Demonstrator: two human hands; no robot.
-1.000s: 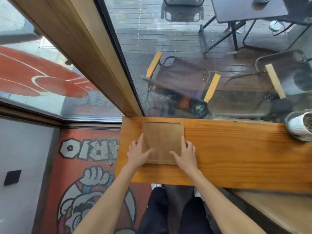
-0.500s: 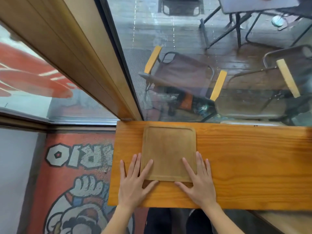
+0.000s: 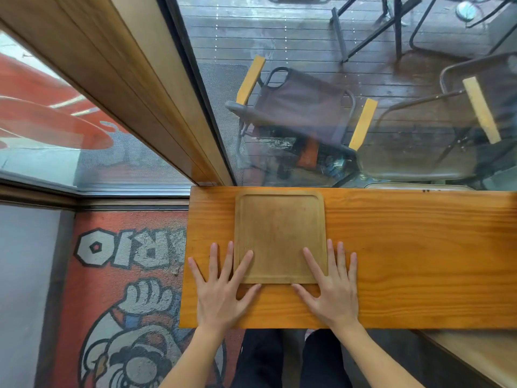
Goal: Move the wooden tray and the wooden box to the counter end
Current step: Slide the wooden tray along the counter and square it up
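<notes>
A square wooden tray [image 3: 279, 231] with a raised rim lies flat near the left end of the orange wooden counter [image 3: 405, 247], its far edge close to the window. My left hand [image 3: 221, 289] rests flat on the counter at the tray's near left corner, fingers spread, the index finger lying on the tray's rim. My right hand [image 3: 333, 287] lies flat at the near right corner, fingers spread, with the index finger on the tray. Neither hand grips anything. No wooden box is in view.
A glass window and its wooden frame [image 3: 156, 102] rise directly behind the counter. The counter's left end [image 3: 186, 256] drops to a floor with a red painted mural [image 3: 126, 275]. A lower wooden surface [image 3: 475, 357] sits at the near right. Chairs stand outside the glass.
My hands have slid back from the tray's sides to its near corners and flattened on the counter. The view has tilted down and closer; the tray stays at the left end.
</notes>
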